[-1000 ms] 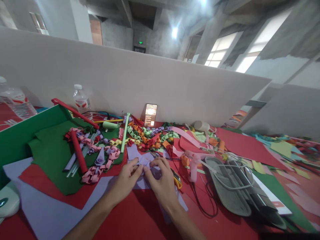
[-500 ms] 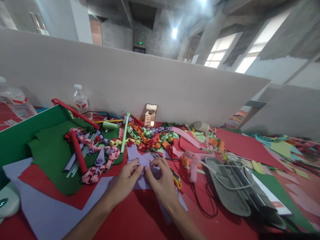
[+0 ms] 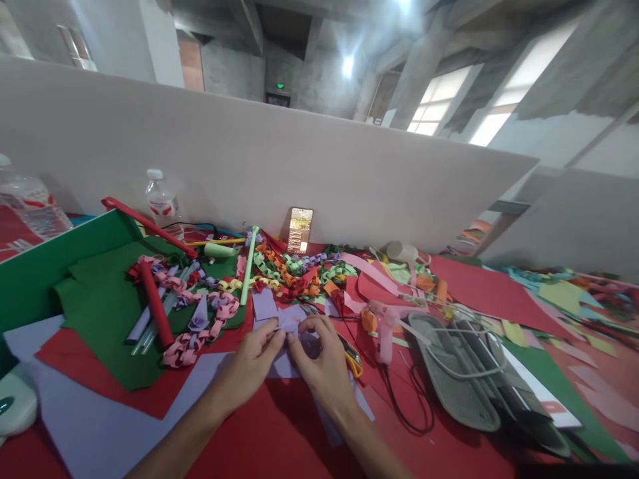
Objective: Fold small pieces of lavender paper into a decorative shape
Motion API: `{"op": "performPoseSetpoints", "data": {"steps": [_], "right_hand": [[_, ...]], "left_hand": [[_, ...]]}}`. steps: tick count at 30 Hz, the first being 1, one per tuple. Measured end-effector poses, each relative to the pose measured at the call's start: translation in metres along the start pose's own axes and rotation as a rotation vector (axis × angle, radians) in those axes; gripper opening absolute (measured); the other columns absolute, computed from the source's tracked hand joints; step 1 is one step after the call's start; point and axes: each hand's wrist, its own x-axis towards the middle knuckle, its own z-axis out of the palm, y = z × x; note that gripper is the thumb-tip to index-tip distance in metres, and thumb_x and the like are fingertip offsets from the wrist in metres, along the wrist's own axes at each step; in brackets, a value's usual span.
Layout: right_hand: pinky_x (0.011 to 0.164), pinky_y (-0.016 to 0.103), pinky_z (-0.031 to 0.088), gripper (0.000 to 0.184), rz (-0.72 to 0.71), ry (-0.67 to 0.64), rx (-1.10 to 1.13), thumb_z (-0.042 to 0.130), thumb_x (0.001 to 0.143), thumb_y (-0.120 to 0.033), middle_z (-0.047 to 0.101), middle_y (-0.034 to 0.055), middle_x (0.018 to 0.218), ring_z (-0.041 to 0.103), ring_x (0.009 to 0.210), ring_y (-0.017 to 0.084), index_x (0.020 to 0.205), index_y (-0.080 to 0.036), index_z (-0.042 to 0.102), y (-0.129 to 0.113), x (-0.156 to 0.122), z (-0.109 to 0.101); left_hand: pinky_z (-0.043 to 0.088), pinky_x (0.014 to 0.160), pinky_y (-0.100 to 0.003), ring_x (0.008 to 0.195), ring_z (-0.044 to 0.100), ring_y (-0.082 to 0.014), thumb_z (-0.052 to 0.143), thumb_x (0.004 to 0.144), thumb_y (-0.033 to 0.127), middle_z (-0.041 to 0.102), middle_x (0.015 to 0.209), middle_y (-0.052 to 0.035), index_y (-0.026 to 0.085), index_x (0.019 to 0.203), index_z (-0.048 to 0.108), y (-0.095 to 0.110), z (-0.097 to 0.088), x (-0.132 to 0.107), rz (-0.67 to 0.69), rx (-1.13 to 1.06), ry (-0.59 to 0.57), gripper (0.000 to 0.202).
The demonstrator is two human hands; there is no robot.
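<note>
My left hand [image 3: 259,359] and my right hand [image 3: 322,359] meet over the red table, thumbs close together. Between their fingertips is a small folded piece of purple paper [image 3: 286,322], pinched from both sides. The fingers hide part of its shape. Just beyond it lies a flat purple paper piece [image 3: 264,304], and more purple sheets spread under the hands. Beside my right hand rests a yellow-handled cutter [image 3: 354,362]. A pink glue gun [image 3: 386,332] lies farther right, its black cord trailing toward me.
Paper chains [image 3: 287,269] lie beyond my hands, before a propped phone [image 3: 300,230]. Rolled red paper [image 3: 156,305] and pink chains sit on green paper at left. A grey case [image 3: 452,372] with cables is at right. A white partition [image 3: 279,159] closes the back.
Both hands stay almost in place, still pinching the purple paper, with only slight finger movement. The picture on the phone screen has changed.
</note>
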Motion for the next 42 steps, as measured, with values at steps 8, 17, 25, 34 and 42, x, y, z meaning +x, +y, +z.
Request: {"op": "performPoseSetpoints", "data": {"steps": [8,17,25,34,42], "right_hand": [[0.086,0.035,0.045,0.008,0.026,-0.057,0.099,0.057,0.092,-0.03,0.061,0.0043,0.095,0.058,0.094,0.023,0.089,-0.023,0.06,-0.001,-0.001,-0.004],[0.083,0.032,0.045,0.005,-0.004,-0.034,0.089,0.055,0.09,-0.02,0.061,0.0034,0.095,0.058,0.091,0.021,0.093,-0.021,0.059,0.003,0.001,-0.005],[0.085,0.034,0.048,0.013,-0.086,-0.083,0.076,0.052,0.089,-0.013,0.059,0.0049,0.096,0.059,0.094,0.021,0.088,-0.022,0.061,-0.003,0.002,-0.006],[0.097,0.042,0.048,0.017,-0.193,-0.179,-0.106,0.068,0.086,-0.022,0.058,0.0071,0.113,0.057,0.108,0.026,0.102,-0.027,0.064,0.0,-0.003,-0.008],[0.097,0.042,0.047,0.014,-0.19,-0.168,-0.141,0.067,0.086,-0.018,0.056,0.007,0.113,0.056,0.109,0.026,0.097,-0.027,0.064,0.002,-0.004,-0.006]], "left_hand": [[0.041,0.059,-0.026,0.068,0.051,-0.0184,0.051,0.093,0.052,0.056,0.071,0.0015,0.022,0.082,0.063,0.008,-0.004,0.0,-0.016,-0.012,0.068,0.034],[0.042,0.06,-0.026,0.072,0.057,-0.0198,0.057,0.089,0.05,0.062,0.074,-0.001,0.018,0.092,0.068,0.001,-0.004,0.003,-0.021,-0.065,0.143,0.034],[0.038,0.056,-0.024,0.065,0.049,-0.0159,0.055,0.091,0.048,0.055,0.069,0.0017,0.018,0.088,0.066,-0.001,-0.004,0.005,-0.02,-0.071,0.131,0.033],[0.039,0.059,-0.025,0.067,0.052,-0.0179,0.053,0.091,0.05,0.052,0.065,0.0027,0.019,0.09,0.065,-0.003,-0.006,0.007,-0.005,-0.073,0.17,0.033],[0.047,0.067,-0.026,0.075,0.058,-0.0194,0.053,0.092,0.049,0.064,0.077,-0.001,0.017,0.102,0.068,-0.001,-0.006,0.007,-0.01,-0.071,0.142,0.036]]}}
